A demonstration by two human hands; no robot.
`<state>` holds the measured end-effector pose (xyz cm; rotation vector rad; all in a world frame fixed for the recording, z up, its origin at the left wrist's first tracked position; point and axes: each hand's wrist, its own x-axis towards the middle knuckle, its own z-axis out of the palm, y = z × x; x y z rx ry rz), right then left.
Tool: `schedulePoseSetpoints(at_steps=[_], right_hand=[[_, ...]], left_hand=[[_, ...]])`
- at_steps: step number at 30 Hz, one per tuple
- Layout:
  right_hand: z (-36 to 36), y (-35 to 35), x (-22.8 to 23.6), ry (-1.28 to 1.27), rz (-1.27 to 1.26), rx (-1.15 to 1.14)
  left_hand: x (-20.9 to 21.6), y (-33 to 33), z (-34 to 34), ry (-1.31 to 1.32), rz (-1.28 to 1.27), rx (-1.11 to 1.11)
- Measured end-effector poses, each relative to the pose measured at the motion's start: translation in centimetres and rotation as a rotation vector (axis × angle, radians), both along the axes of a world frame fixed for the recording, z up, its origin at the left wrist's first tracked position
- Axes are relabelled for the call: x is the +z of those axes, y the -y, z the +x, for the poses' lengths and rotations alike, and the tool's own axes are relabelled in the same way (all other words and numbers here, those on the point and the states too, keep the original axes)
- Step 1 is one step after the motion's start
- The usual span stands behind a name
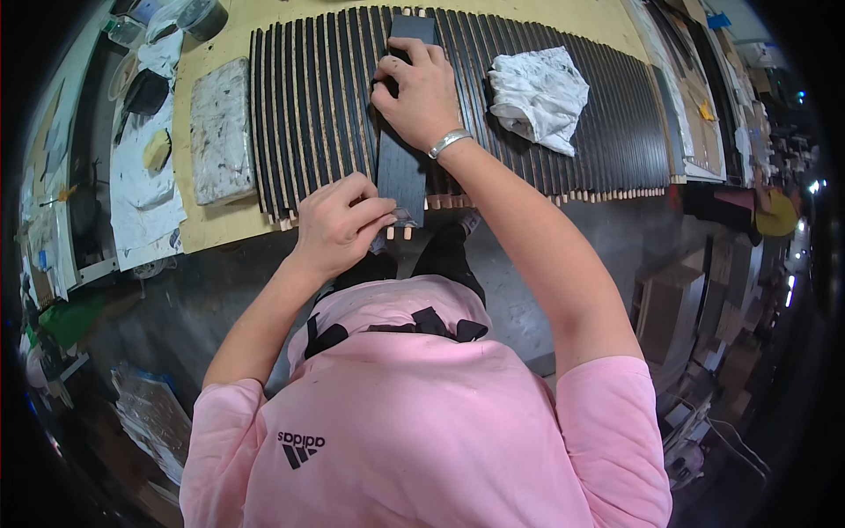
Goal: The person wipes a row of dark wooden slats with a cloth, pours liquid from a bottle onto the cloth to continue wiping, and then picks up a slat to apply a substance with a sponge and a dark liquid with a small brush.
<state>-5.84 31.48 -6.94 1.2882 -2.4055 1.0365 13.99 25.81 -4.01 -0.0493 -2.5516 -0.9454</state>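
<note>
At 11 o'clock, your left hand (pixel 337 216) is at the near end of a dark board (pixel 402 172), thumb and fingertips close together; I cannot tell whether they clamp anything. The board lies toward 12 o'clock over a row of dark strips (pixel 348 97), pale pegs (pixel 399 233) at its near end. Farther along it, your right hand (pixel 421 92) rests, fingers apart. A smeared grey block (pixel 220 132) lies between 10 and 11, a crumpled white cloth (pixel 539 99) at 1.
</note>
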Motion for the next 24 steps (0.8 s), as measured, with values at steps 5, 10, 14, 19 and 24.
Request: schedulePoseSetpoints(at_steps=[5,10,14,19,24], right_hand=[[0.0,-0.1,0.1,-0.003,-0.024,-0.002],[0.0,-0.1,0.1,-0.021,-0.027,0.002],[0.0,-0.1,0.0,-0.013,-0.020,0.005],[0.0,0.0,-0.1,-0.037,-0.029,-0.007],[0.1,0.1,0.0,-0.024,-0.042,-0.001]], left_hand=[[-0.1,-0.2,-0.5,-0.075,-0.018,-0.013],[-0.3,-0.1,-0.4,-0.062,-0.030,-0.037],[-0.2,0.2,0.0,-0.035,-0.037,-0.070],[-0.3,0.0,-0.1,-0.070,-0.022,-0.054],[-0.6,-0.3,-0.8,-0.118,-0.005,-0.044]])
